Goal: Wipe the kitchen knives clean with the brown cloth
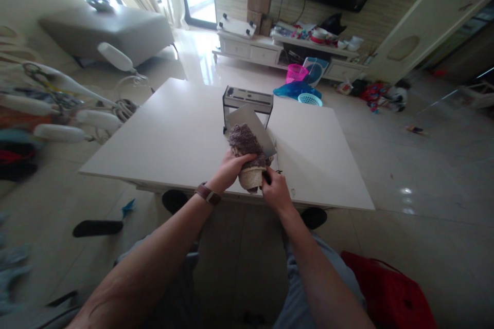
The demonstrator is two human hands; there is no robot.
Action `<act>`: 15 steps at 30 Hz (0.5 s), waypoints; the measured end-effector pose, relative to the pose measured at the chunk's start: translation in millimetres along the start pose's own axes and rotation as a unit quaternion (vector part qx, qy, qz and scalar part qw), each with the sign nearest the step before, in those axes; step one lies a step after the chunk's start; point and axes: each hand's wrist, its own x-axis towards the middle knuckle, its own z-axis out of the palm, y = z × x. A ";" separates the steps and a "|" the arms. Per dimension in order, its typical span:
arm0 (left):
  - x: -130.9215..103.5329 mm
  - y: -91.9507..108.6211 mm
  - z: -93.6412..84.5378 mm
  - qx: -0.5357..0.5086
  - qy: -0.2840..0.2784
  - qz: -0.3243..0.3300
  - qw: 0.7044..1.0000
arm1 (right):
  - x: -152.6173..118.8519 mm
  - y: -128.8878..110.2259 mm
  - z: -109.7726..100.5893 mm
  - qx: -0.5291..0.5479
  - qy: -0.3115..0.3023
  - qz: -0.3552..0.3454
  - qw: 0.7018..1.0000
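My left hand (pixel 232 165) grips a bunched cloth (pixel 244 142), purple-grey on top and cream below, pressed against the flat of a cleaver's broad grey blade (pixel 258 128). My right hand (pixel 275 190) is closed around the cleaver's dark handle, which is mostly hidden in my fist. Both hands sit above the near edge of the white table (pixel 181 133). A dark knife rack (pixel 247 100) stands on the table just behind the blade. A brown watch strap is on my left wrist.
A red bag (pixel 386 288) lies on the floor at my right. A black slipper (pixel 97 227) lies at the left. A drying rack with clothes (pixel 50 108) stands left of the table. A TV cabinet (pixel 289 51) and baskets (pixel 297 73) are beyond it.
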 end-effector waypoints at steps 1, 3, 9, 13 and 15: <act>1.2 1.7 -2.4 -0.005 0.007 0.000 1.000 | -0.1 -1.0 -0.4 0.002 -0.005 -0.003 1.000; 4.4 6.1 -8.0 -0.013 0.020 0.002 1.000 | -0.8 -3.2 -1.1 0.008 -0.016 -0.008 1.000; 19.0 24.9 -27.4 -0.061 0.076 0.024 0.995 | -4.3 -6.0 -1.9 -0.017 -0.046 -0.024 0.998; 30.5 31.6 -40.7 -0.110 0.135 0.049 0.983 | -6.3 -4.4 -0.6 -0.023 -0.077 -0.032 0.996; 37.0 30.9 -47.5 -0.125 0.154 0.055 0.979 | -6.5 -4.0 0.8 -0.028 -0.085 -0.036 0.995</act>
